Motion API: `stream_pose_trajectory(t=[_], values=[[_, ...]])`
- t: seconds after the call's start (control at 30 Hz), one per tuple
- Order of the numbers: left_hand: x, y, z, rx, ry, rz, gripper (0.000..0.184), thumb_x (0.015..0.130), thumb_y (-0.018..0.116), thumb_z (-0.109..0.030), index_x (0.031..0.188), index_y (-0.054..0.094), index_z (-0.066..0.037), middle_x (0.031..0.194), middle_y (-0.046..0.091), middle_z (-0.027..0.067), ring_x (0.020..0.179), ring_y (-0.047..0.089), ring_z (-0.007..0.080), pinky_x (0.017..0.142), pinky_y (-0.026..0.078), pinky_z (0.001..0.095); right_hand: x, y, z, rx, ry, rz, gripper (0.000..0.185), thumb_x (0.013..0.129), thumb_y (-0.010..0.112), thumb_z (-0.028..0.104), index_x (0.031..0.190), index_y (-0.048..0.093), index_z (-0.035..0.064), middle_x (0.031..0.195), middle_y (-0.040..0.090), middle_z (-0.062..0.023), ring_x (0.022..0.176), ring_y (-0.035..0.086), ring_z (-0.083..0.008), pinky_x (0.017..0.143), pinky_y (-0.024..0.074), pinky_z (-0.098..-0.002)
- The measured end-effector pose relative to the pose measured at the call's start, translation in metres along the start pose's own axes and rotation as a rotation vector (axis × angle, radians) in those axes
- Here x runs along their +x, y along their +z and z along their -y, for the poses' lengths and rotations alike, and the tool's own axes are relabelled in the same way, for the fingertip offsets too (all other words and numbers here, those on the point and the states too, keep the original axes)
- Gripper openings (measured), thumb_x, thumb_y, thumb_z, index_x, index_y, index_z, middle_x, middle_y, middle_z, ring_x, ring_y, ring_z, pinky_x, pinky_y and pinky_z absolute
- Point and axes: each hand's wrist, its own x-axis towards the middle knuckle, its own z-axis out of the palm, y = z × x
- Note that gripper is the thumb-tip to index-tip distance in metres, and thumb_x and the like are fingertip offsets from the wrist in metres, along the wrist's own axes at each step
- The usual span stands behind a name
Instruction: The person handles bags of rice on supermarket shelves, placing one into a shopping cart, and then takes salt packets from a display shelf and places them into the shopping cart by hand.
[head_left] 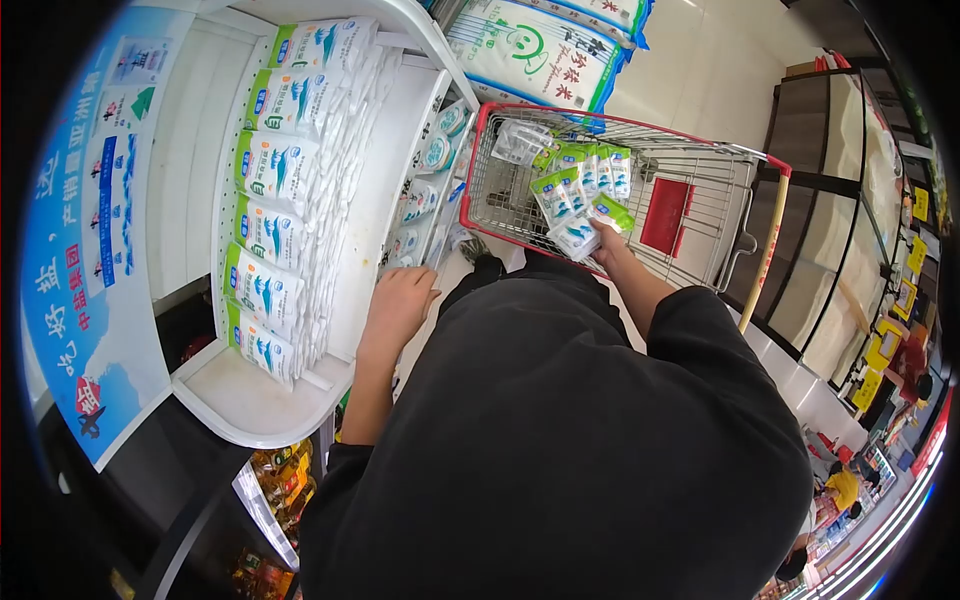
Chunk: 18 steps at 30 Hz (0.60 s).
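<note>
My right hand (608,246) reaches into the shopping cart (733,190), its fingers closed on a green and white bag of salt (577,238). Several similar salt bags (592,168) lie beside and beyond it in the cart. At the front edge of the white shelf (365,235), my left hand (402,300) rests with its fingers bent over the rim. Left of that hand, more salt bags (268,283) stand in packed rows on the shelf.
Large rice sacks (540,55) are stacked beyond the cart. A blue banner (95,220) hangs at the left. Bottles (285,480) fill a lower shelf. On the right stand bins (840,200) with yellow tags, and other people (845,490) are farther off.
</note>
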Motion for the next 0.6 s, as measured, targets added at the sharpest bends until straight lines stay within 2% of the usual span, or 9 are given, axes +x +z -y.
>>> stream_pose_trajectory(t=[0.17, 0.23, 0.27, 0.3, 0.37, 0.4, 0.5, 0.53, 0.6], values=[[-0.002, 0.003, -0.005, -0.014, -0.032, 0.004, 0.029, 0.088, 0.077, -0.020, 0.109, 0.069, -0.003, 0.110, 0.073, 0.0119, 0.103, 0.068, 0.0324, 0.094, 0.051, 0.0445, 0.033, 0.032, -0.008, -0.163, 0.095, 0.178, 0.041, 0.102, 0.062, 0.005, 0.141, 0.050, 0.0037, 0.133, 0.066, -0.0186, 0.122, 0.066, -0.0388, 0.106, 0.0527, -0.0622], [-0.005, 0.003, -0.006, -0.010, -0.039, 0.001, 0.028, 0.088, 0.077, -0.020, 0.108, 0.069, -0.003, 0.109, 0.073, 0.0121, 0.103, 0.068, 0.0326, 0.094, 0.050, 0.0444, 0.033, 0.055, -0.010, -0.483, 0.059, 0.123, 0.047, 0.102, 0.062, 0.004, 0.146, 0.046, 0.0016, 0.136, 0.064, -0.0189, 0.125, 0.065, -0.0394, 0.104, 0.0541, -0.0634], [-0.007, 0.003, -0.007, -0.008, -0.044, -0.004, 0.027, 0.088, 0.077, -0.020, 0.108, 0.069, -0.003, 0.108, 0.073, 0.0123, 0.102, 0.068, 0.0328, 0.093, 0.050, 0.0443, 0.056, 0.051, -0.018, -0.551, -0.027, 0.097, 0.034, 0.101, 0.064, 0.009, 0.134, 0.060, 0.0001, 0.120, 0.072, -0.0183, 0.114, 0.071, -0.0368, 0.095, 0.0594, -0.0547], [-0.009, 0.002, -0.008, -0.005, -0.043, -0.005, 0.027, 0.088, 0.077, -0.020, 0.108, 0.069, -0.003, 0.108, 0.073, 0.0123, 0.102, 0.068, 0.0328, 0.093, 0.050, 0.0443, 0.055, 0.057, -0.014, -0.550, -0.028, 0.100, 0.034, 0.101, 0.064, 0.009, 0.134, 0.060, 0.0001, 0.120, 0.072, -0.0183, 0.114, 0.071, -0.0368, 0.095, 0.0594, -0.0547], [-0.012, 0.001, -0.009, -0.007, -0.088, 0.048, 0.027, 0.089, 0.076, -0.019, 0.108, 0.069, -0.003, 0.106, 0.073, 0.0124, 0.101, 0.068, 0.0328, 0.092, 0.050, 0.0442, 0.036, 0.082, 0.000, -1.583, -0.122, -0.340, 0.019, 0.100, 0.064, 0.012, 0.111, 0.073, -0.0001, 0.101, 0.076, -0.0177, 0.100, 0.076, -0.0322, 0.080, 0.0615, -0.0471], [-0.013, 0.001, -0.009, -0.004, -0.085, 0.042, 0.027, 0.089, 0.076, -0.019, 0.108, 0.069, -0.003, 0.106, 0.073, 0.0124, 0.101, 0.068, 0.0328, 0.092, 0.050, 0.0442, 0.016, 0.090, -0.001, -1.652, -0.272, -0.346, 0.019, 0.097, 0.063, 0.014, 0.094, 0.077, 0.0005, 0.089, 0.077, -0.0176, 0.085, 0.077, -0.0293, 0.067, 0.0598, -0.0440], [-0.019, 0.002, -0.006, -0.016, -0.086, 0.012, 0.026, 0.089, 0.076, -0.020, 0.108, 0.070, -0.003, 0.104, 0.072, 0.0122, 0.101, 0.068, 0.0326, 0.092, 0.050, 0.0441, 0.146, 0.027, -0.020, -2.137, -0.618, -0.009, 0.019, 0.096, 0.063, 0.013, 0.098, 0.077, -0.0006, 0.097, 0.078, -0.0193, 0.078, 0.076, -0.0271, 0.063, 0.0585, -0.0403], [-0.021, 0.002, -0.005, -0.012, -0.088, -0.002, 0.025, 0.089, 0.076, -0.019, 0.108, 0.070, -0.004, 0.104, 0.072, 0.0119, 0.100, 0.068, 0.0321, 0.092, 0.050, 0.0438, 0.091, 0.047, -0.016, -1.631, -0.353, 0.043, 0.018, 0.096, 0.065, 0.015, 0.096, 0.078, 0.0026, 0.091, 0.078, -0.0153, 0.071, 0.073, -0.0238, 0.061, 0.0566, -0.0359], [-0.025, -0.001, -0.002, -0.010, -0.103, -0.026, 0.025, 0.088, 0.076, -0.019, 0.107, 0.070, -0.004, 0.103, 0.072, 0.0116, 0.100, 0.068, 0.0317, 0.091, 0.051, 0.0435, 0.033, 0.055, -0.012, -1.638, -0.399, 0.061, 0.017, 0.096, 0.063, 0.014, 0.099, 0.077, 0.0031, 0.088, 0.076, -0.0130, 0.071, 0.072, -0.0218, 0.061, 0.0562, -0.0349]])
